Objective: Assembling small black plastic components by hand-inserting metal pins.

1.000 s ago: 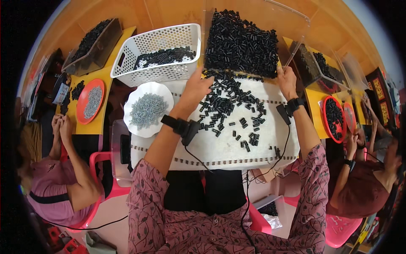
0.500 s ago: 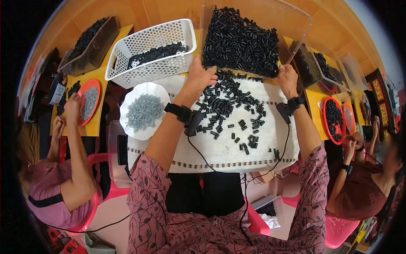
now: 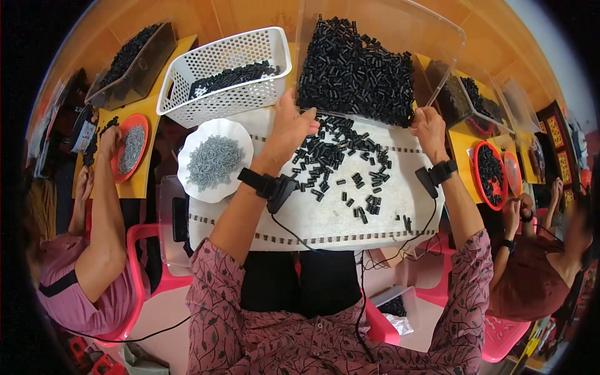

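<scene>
A clear plastic bin (image 3: 445, 39) full of small black cylindrical parts (image 3: 356, 69) stands at the far side of the table, its open top facing me. My left hand (image 3: 291, 130) is closed on the bin's near left corner, the thumb lying along its near edge. At the near right corner my right hand (image 3: 430, 130) grips the same bin with bent fingers. Just in front of the bin, loose black parts (image 3: 325, 156) lie scattered over a white cloth (image 3: 294, 222), some partly hidden by its near edge. Both wrists wear black straps with cabled devices.
A white perforated basket (image 3: 181, 103) with black parts stands left of the bin. Before it sits a white scalloped dish (image 3: 187, 184) of small clear-grey pieces. Co-workers sit at either side, with red plates (image 3: 145, 140) and more bins (image 3: 156, 53) on yellow tables.
The bin and both my hands have come slightly toward me. Its near edge now covers more of the loose parts on the cloth.
</scene>
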Motion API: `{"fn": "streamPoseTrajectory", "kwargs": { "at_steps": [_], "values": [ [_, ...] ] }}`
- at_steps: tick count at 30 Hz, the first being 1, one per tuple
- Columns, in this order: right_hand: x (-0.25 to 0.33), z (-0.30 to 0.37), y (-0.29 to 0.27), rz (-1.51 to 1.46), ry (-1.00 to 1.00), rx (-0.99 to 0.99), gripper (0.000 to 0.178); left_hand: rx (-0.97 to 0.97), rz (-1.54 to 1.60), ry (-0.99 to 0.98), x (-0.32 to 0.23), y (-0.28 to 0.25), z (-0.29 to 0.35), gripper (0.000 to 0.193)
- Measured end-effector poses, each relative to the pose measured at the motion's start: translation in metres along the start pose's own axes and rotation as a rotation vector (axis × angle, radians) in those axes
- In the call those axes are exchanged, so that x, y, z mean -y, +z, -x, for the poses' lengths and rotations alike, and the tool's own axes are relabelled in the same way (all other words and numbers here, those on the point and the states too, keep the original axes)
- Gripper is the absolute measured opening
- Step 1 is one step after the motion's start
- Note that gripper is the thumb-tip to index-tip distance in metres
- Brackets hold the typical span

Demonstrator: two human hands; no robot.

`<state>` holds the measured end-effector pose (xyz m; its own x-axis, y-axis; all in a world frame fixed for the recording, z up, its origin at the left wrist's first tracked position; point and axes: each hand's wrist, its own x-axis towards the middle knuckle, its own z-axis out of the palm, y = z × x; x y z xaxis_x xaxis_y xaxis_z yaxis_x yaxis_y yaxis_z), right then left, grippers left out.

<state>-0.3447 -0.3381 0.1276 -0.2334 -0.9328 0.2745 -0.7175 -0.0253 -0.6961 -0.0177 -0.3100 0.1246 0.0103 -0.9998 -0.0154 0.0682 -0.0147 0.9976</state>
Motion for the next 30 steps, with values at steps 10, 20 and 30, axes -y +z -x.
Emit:
{"fn": "streamPoseTrajectory", "kwargs": {
  "at_steps": [10, 20, 30],
  "values": [
    [0.077, 0.039, -0.013, 0.672, -0.020, 0.245, 0.041, -0.042, -0.100, 0.027, 0.011, -0.019, 0.001, 0.066],
    [0.102, -0.024, 0.062, 0.418, -0.632, -0.049, 0.044, -0.050, -0.238, 0.136, 0.030, -0.024, -0.035, 0.059],
    [0.111, -0.029, 0.093, 0.431, -0.329, 0.189, 0.050, -0.140, -0.297, 0.183, 0.043, -0.029, -0.039, 0.039]
  ]
}}
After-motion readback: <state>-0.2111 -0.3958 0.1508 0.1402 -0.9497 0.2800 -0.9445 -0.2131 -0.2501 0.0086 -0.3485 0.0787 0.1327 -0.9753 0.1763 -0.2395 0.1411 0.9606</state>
